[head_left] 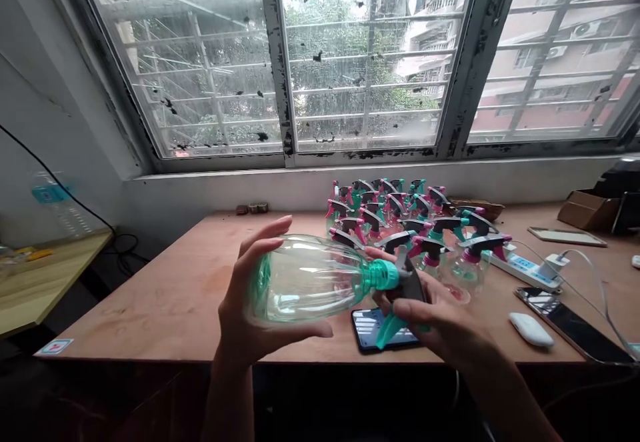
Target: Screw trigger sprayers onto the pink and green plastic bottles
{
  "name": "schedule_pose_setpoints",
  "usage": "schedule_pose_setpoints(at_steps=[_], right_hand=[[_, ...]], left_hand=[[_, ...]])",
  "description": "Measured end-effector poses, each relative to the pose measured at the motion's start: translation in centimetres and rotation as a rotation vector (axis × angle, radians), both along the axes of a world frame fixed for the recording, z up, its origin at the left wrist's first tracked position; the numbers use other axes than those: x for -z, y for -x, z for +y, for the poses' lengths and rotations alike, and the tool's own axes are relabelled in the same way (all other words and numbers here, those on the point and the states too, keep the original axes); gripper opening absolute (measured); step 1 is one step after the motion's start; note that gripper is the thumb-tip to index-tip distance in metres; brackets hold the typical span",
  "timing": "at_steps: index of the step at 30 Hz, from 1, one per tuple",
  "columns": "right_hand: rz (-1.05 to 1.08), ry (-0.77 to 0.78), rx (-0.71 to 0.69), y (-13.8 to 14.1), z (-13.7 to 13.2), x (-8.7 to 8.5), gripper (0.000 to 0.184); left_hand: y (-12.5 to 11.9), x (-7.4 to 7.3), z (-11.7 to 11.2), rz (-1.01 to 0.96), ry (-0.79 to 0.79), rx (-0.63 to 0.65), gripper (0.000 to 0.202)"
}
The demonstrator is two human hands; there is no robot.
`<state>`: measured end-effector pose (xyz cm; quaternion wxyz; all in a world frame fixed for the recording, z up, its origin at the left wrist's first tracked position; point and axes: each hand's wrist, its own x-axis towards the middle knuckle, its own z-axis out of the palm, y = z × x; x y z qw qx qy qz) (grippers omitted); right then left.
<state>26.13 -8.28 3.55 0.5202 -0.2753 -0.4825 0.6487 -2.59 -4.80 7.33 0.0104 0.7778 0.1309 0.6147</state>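
A clear, green-tinted spray bottle [315,279] lies sideways in the air above the table's front edge, its neck pointing right. My left hand [245,302] is wrapped round the base end, with the thumb along the underside. At the other end, my right hand [435,312] grips the trigger head [413,279], which has a grey-black top, a green collar and a green trigger hanging down. The collar sits at the bottle's neck; how tightly it is screwed on I cannot tell. No liquid shows inside the bottle. A phone [367,335] lies beneath, partly covered by my right hand.
Several spray bottles [430,249] with pink or green heads stand close together behind my right hand. Rightward on the wooden table [165,289] are a power strip [525,269], a white mouse [531,330], another phone [575,325] and a cardboard box [587,209]. Windows rise behind.
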Motion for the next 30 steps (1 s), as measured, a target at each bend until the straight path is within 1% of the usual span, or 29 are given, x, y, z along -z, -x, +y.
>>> schedule_pose_setpoints(at_steps=[1, 2, 3, 5, 7, 10, 12, 15, 19, 21, 23, 25, 27, 30], right_hand=[[0.028, 0.002, -0.003, 0.3, 0.1, 0.0, 0.055], [0.042, -0.004, -0.005, 0.5, 0.2, 0.1, 0.043], [0.046, -0.012, -0.005, 0.6, 0.1, 0.2, 0.039], [0.036, -0.027, 0.036, 0.8, -0.3, 0.1, 0.042], [0.005, -0.036, 0.119, 0.8, -1.0, -0.2, 0.046], [-0.054, -0.073, 0.207, 0.6, -2.0, -0.7, 0.043], [-0.094, -0.105, 0.22, 0.4, -2.2, -0.8, 0.041], [-0.121, -0.134, 0.244, 0.2, -2.0, -0.8, 0.038], [-0.049, -0.127, 0.227, 0.2, -1.7, -0.9, 0.041], [-0.04, -0.1, 0.208, 0.2, -1.7, -1.2, 0.045], [-0.052, -0.086, 0.206, 0.3, -1.7, -1.4, 0.045], [-0.06, -0.102, 0.238, 0.3, -1.4, -1.5, 0.044], [-0.061, -0.139, 0.278, 0.3, -0.8, -1.3, 0.043], [-0.074, -0.171, 0.292, 0.0, 0.3, -0.6, 0.043]], left_hand=[[0.1, -0.1, -0.1, 0.023, -0.003, -0.007, 0.107], [0.2, -0.2, -0.2, 0.049, 0.002, -0.012, 0.107], [0.2, -0.2, -0.3, 0.074, 0.007, -0.016, 0.107], [0.4, -0.3, -0.6, 0.112, 0.013, -0.028, 0.108], [0.4, -0.4, -1.0, 0.136, 0.013, -0.034, 0.109], [0.4, -0.3, -1.4, 0.164, 0.019, 0.01, 0.109], [0.3, -0.2, -1.4, 0.19, 0.025, 0.026, 0.11], [0.1, 0.1, -1.1, 0.209, 0.004, 0.011, 0.114], [-0.3, 0.5, -0.5, 0.166, -0.013, 0.042, 0.132], [-0.5, 0.6, -0.4, 0.177, 0.0, 0.009, 0.134], [-0.6, 0.6, -0.4, 0.212, 0.0, -0.041, 0.132], [-0.6, 0.7, -0.2, 0.238, -0.023, -0.05, 0.123], [-0.6, 1.0, 0.1, 0.239, -0.034, -0.016, 0.115], [-0.7, 2.0, 0.9, 0.223, 0.047, 0.054, 0.116]])
